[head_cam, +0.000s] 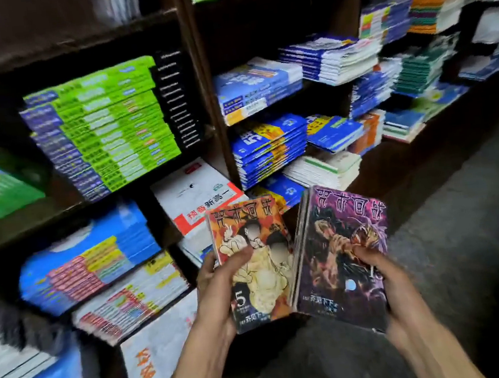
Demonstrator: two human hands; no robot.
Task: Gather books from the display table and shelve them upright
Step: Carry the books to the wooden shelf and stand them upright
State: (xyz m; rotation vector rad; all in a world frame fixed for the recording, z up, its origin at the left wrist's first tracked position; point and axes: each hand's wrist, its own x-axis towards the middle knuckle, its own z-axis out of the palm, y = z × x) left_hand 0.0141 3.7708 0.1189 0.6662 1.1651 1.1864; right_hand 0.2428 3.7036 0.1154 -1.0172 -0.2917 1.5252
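Note:
Low in the middle of the head view I hold two manga books side by side, covers facing me. My left hand (221, 287) grips an orange-covered volume marked 5 (254, 250), thumb across its cover. A purple-covered volume (340, 241), which seems to top a small stack of similar books, is gripped by my right hand (380, 276), thumb on the cover. Both books are held in the air in front of the dark wooden bookshelves (199, 71).
The shelves are packed with flat stacks: green-spined books (111, 120) at upper left, blue workbooks (268, 146) at centre, more piles (413, 63) to the right. A white and red book (199, 194) leans behind the manga. Dark floor (461, 228) lies at right.

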